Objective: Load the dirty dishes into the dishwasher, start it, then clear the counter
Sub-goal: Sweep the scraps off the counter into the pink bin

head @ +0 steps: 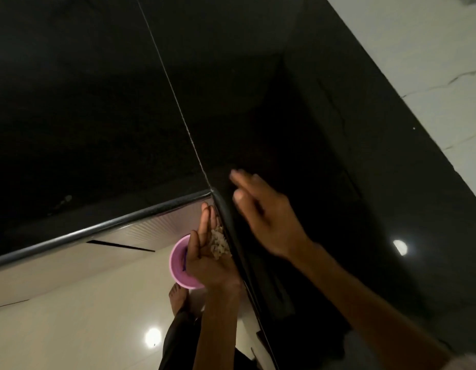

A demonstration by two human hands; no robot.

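With our left hand (208, 252) cupped flat under food scraps (219, 243) at the bench (124, 116) edge and our right hand (260, 209) sweeping loose-fingered, crumbs could miss and hit the floor (71, 316).

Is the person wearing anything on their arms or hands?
Both forearms are bare, and I see no rings or watch. The left hand has nothing on it. The right hand is blurred. A pale sleeve edge shows near the right elbow.
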